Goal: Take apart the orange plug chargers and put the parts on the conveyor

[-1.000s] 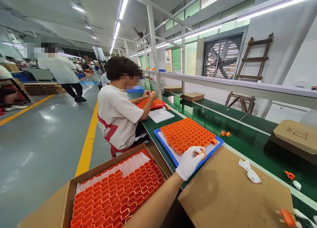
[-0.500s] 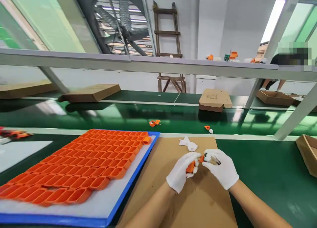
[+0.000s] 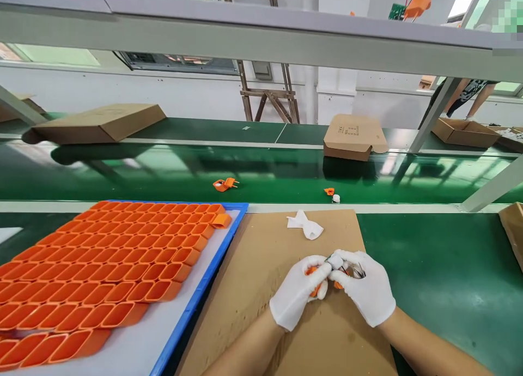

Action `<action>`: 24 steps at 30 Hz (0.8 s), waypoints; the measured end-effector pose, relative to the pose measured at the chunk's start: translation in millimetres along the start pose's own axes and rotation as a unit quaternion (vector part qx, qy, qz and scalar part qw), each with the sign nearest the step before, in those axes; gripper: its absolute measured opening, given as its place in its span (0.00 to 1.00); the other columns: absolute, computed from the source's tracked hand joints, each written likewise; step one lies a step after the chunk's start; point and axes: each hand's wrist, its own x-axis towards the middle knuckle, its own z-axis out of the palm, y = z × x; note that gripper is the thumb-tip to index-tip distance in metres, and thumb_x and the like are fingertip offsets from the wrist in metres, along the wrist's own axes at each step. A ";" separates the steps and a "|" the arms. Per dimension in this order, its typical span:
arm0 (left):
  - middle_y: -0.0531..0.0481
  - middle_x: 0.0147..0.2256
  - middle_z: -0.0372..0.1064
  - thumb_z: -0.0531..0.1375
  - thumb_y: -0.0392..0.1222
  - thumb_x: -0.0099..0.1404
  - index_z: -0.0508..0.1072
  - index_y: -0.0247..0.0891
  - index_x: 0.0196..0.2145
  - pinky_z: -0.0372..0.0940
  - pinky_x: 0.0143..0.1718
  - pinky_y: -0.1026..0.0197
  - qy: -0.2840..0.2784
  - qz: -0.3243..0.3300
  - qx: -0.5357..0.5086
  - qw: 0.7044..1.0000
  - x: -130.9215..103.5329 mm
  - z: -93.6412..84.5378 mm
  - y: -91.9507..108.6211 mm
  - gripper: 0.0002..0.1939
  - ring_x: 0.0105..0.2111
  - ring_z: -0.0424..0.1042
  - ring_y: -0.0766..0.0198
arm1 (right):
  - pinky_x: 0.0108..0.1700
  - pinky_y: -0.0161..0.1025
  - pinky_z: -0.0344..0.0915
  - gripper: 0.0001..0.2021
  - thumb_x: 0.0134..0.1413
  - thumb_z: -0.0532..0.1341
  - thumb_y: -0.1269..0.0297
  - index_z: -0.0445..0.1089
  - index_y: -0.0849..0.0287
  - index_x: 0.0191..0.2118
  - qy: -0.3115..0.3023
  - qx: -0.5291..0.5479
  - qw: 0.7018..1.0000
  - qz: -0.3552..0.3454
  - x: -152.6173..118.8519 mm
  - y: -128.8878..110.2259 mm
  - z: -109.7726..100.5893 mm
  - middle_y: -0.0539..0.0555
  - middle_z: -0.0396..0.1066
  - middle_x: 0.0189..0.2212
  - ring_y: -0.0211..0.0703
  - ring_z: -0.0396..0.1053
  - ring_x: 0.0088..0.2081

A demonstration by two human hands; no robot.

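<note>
My left hand [image 3: 292,294], in a white glove, is closed around an orange plastic shell [image 3: 312,270], which shows only in part between the fingers. Against it, my gloved right hand [image 3: 371,290] pinches a small pale part [image 3: 335,261] with thin dark wires [image 3: 359,272] curving beside the thumb. More orange [image 3: 338,285] shows under the right fingertips; whether it belongs to the same shell I cannot tell. Both hands meet above a brown cardboard sheet [image 3: 261,299]. A white bow-shaped scrap [image 3: 305,225] lies on the sheet beyond them.
At left, rows of open orange shells [image 3: 122,256] stand on a blue-edged tray [image 3: 196,289]. An orange plug piece [image 3: 225,185] and small orange and white bits [image 3: 332,194] lie on the green belt [image 3: 269,188]. Behind are cardboard boxes [image 3: 354,137] and a shelf beam [image 3: 261,35].
My view has tilted downward. The hands have come closer together, and the pale part in my right fingers is now pressed against what my left hand holds.
</note>
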 end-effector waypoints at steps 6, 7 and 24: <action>0.56 0.13 0.59 0.61 0.63 0.58 0.67 0.37 0.24 0.42 0.21 0.64 -0.036 -0.021 -0.045 0.998 -0.7 -9.1 1.8 0.24 0.16 0.50 0.71 | 0.45 0.41 0.71 0.18 0.38 0.69 0.66 0.75 0.56 0.40 -0.043 0.141 0.987 0.057 0.9 0.0 5.3 0.51 0.73 0.36 0.46 0.72 0.41; 0.55 0.13 0.59 0.61 0.63 0.57 0.68 0.36 0.23 0.43 0.21 0.64 -0.047 -0.026 -0.049 0.997 -2.2 -10.3 2.9 0.24 0.16 0.51 0.71 | 0.46 0.42 0.71 0.20 0.38 0.68 0.66 0.75 0.56 0.43 -0.044 0.150 0.986 0.061 0.5 -1.7 5.1 0.52 0.74 0.38 0.47 0.72 0.43; 0.47 0.39 0.75 0.68 0.49 0.51 0.73 0.38 0.44 0.63 0.40 0.59 0.035 0.084 0.099 0.991 -2.9 -15.9 4.0 0.23 0.35 0.70 0.61 | 0.44 0.44 0.75 0.18 0.43 0.68 0.60 0.79 0.54 0.44 -0.020 0.137 0.986 0.091 -0.4 4.4 -6.6 0.56 0.76 0.44 0.50 0.74 0.43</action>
